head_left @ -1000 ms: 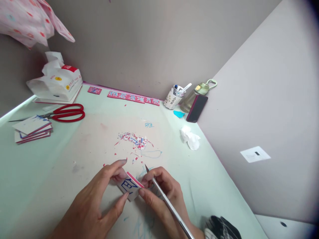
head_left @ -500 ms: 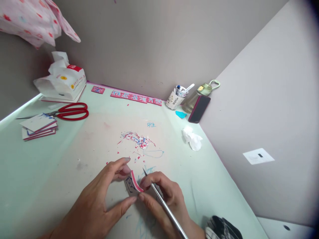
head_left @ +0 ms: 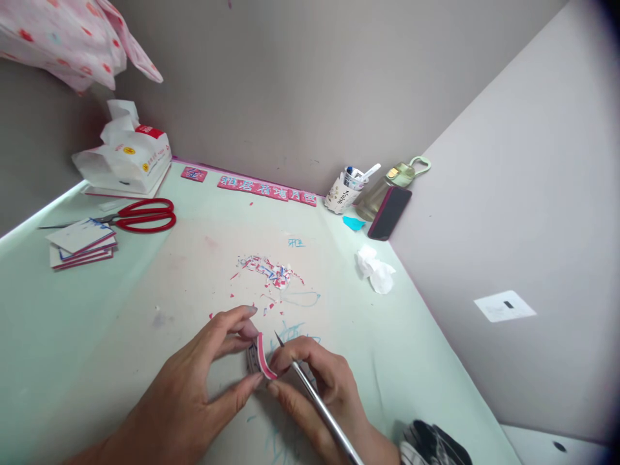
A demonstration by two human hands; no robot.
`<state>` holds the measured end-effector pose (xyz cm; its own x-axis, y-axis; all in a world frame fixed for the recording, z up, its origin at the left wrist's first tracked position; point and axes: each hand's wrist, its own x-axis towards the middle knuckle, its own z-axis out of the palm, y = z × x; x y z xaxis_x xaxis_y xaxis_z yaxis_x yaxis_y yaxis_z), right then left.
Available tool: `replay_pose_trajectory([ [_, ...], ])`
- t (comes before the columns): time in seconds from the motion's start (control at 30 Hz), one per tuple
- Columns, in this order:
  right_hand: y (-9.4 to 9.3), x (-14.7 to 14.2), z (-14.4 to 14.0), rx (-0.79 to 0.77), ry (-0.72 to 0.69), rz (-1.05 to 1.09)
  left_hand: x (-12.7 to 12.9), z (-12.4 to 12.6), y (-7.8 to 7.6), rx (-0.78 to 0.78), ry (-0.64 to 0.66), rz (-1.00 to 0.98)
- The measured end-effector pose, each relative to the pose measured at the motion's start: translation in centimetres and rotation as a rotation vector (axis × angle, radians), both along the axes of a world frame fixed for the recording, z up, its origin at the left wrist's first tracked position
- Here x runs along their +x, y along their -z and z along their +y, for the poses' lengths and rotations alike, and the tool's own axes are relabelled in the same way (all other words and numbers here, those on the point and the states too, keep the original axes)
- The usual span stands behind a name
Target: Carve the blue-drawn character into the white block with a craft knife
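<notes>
1. The small card point(head_left: 261, 356) is a bent piece of paper, red on the side turned to the right and pale with blue marks on the side turned left; what the marks are cannot be read at this angle.
2. It stands on edge low in the middle of the surface point(head_left: 72, 310), curved, its long edge running from the near side up and away towards the scraps.
3. The left hand point(head_left: 194, 394) pinches it, thumb point(head_left: 239, 395) below and fingers point(head_left: 232, 323) arched over the top.
4. The right hand point(head_left: 314, 394) presses fingertips on the red side and is closed around a thin metal craft knife point(head_left: 314, 400).
5. The knife's long axis runs from the lower right up to the left, its point point(head_left: 277, 336) just beside the card's upper edge.
6. A heap of red, white and blue paper scraps point(head_left: 268, 271) lies just beyond the hands, with blue scribbles on the surface near it.
7. A crumpled tissue point(head_left: 375, 270) sits off to the right, well apart.
8. At the back right corner stand a pen cup point(head_left: 345, 188), a bottle point(head_left: 382, 187) and a dark phone point(head_left: 390, 212) leaning against the wall.
9. A row of red lettered pieces point(head_left: 266, 188) lies along the back wall.
10. Far left are red-handled scissors point(head_left: 140, 216), a stack of cards point(head_left: 82, 242) and a tissue pack point(head_left: 123, 158).
11. Nothing lies between the hands and the card.
</notes>
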<state>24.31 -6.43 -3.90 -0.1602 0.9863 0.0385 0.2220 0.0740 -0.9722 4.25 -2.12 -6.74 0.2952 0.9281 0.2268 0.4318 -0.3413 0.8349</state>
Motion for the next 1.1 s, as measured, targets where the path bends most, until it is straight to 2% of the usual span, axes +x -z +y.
replay_pose_trajectory([
  [0.2, -0.21, -0.24, -0.02, -0.008, 0.013, 0.020, 0.04, -0.17, 0.45, 0.030, 0.037, -0.016],
  [0.43, -0.03, -0.51, 0.11, 0.000, 0.033, 0.022, -0.02, -0.32, 0.17, 0.190, 0.100, 0.039],
  [0.8, 0.17, -0.82, -0.07, -0.055, 0.093, 0.030, 0.47, -0.63, 0.35, 0.202, 0.071, 0.033],
  [1.1, -0.74, -0.94, 0.09, -0.102, 0.138, 0.026, 0.60, -0.32, 0.04, 0.194, 0.055, 0.025],
])
